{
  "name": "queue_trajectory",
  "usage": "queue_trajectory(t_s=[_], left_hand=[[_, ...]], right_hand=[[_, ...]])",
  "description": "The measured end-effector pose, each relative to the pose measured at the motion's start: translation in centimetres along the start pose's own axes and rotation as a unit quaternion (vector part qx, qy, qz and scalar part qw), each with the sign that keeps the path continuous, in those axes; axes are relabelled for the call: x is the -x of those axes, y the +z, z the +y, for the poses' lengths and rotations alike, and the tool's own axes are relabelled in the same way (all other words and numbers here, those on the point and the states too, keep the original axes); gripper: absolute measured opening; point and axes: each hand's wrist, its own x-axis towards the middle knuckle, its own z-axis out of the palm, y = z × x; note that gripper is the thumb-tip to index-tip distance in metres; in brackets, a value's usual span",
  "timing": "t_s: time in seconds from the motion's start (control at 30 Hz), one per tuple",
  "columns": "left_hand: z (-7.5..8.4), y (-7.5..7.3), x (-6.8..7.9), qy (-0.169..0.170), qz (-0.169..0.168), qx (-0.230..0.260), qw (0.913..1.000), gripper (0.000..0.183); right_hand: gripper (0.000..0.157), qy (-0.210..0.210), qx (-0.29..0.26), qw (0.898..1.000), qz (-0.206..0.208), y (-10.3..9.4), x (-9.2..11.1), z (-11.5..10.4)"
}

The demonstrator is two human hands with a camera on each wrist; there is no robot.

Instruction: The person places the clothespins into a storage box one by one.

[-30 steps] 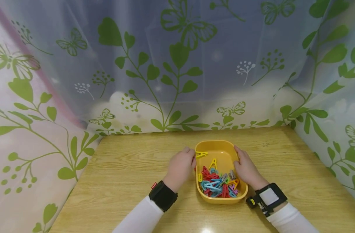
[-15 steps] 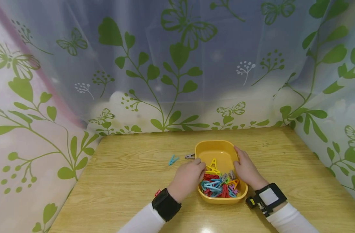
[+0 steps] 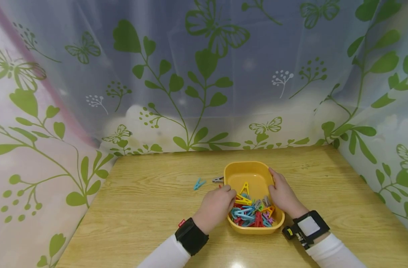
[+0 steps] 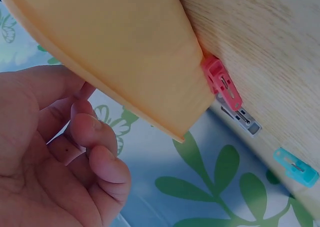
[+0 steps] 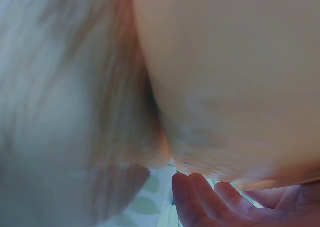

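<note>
My right hand [image 3: 285, 193] grips the right rim of a yellow plastic basket [image 3: 254, 230]. Inside lie many colored clothespins, among them a yellow clothespin [image 3: 244, 200] close to my left fingertips. My left hand [image 3: 213, 208] is over the basket's left rim, its fingers loosely bent. In the left wrist view, nothing shows in that hand [image 4: 70, 142]; the wall of the basket [image 4: 120, 42] hides some fingertips. Beside the basket on the table are a red clothespin [image 4: 222, 84], a grey clothespin [image 4: 241, 119] and a blue clothespin [image 4: 296, 167].
A wood-grain table [image 3: 140, 193] lies under everything. Curtains [image 3: 177, 93] with green leaves and butterflies stand behind it and at both sides. The right wrist view is mostly filled by blurred close surfaces.
My left hand carried a yellow clothespin from the basket's far left edge toward the pile, where it now lies lower among the others. My right hand stays on the rim.
</note>
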Motion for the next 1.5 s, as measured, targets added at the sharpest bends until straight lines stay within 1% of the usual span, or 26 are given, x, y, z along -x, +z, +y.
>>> queue_trajectory(t_s=[0.17, 0.4, 0.87, 1.03, 1.17, 1.27, 1.43, 1.5], left_hand=[[0.0, 0.1, 0.1, 0.004, 0.001, 0.000, 1.0000, 0.008], [0.0, 0.1, 0.1, 0.001, -0.005, 0.003, 1.0000, 0.009], [0.0, 0.3, 0.2, 0.008, 0.003, -0.006, 1.0000, 0.011], [-0.1, 0.5, 0.2, 0.007, 0.005, -0.002, 1.0000, 0.010], [-0.3, 0.5, 0.0, -0.001, 0.007, 0.013, 0.9999, 0.010], [-0.6, 0.3, -0.1, -0.012, 0.013, 0.032, 0.9993, 0.010], [-1.5, -0.4, -0.3, -0.041, 0.029, 0.064, 0.9967, 0.011], [-2.0, -0.5, -0.4, -0.054, 0.039, 0.068, 0.9954, 0.010]], right_hand=[[0.060, -0.001, -0.003, 1.000, -0.001, 0.0, 0.0, 0.0], [0.060, 0.000, -0.004, 1.000, -0.003, -0.1, 0.1, -0.1], [0.060, -0.001, -0.008, 1.000, 0.000, -0.1, 0.1, 0.0], [0.060, -0.001, -0.009, 1.000, -0.001, -0.1, 0.1, 0.0], [0.060, 0.000, -0.008, 1.000, -0.002, -0.1, 0.0, -0.1], [0.060, -0.001, -0.009, 1.000, -0.001, -0.1, 0.0, 0.0], [0.060, -0.006, -0.011, 1.000, 0.002, -0.1, 0.1, 0.0], [0.060, -0.006, -0.012, 1.000, 0.003, -0.1, 0.1, -0.1]])
